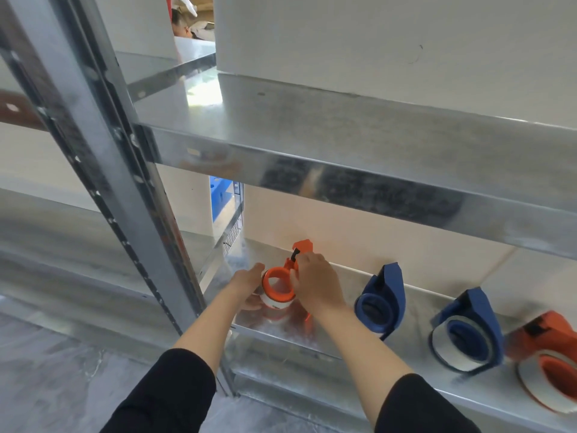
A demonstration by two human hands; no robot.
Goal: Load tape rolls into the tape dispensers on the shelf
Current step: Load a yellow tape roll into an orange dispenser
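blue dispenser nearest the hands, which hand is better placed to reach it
Right, likely: the right hand holds the orange dispenser, nearest the blue dispenser; the left hand is farther.

Shelf [415,307]: shiny grey metal, across the lower middle of the frame.
Left end: orange dispenser [278,287] with a white roll [274,303] on it.
Next right: blue dispenser [385,303], standing up.
Further right: second blue dispenser [468,332], with white tape inside.
Lower right corner: second orange dispenser [549,345], blurry.
Top shelf [343,132]: grey metal, white box [374,42] on it.
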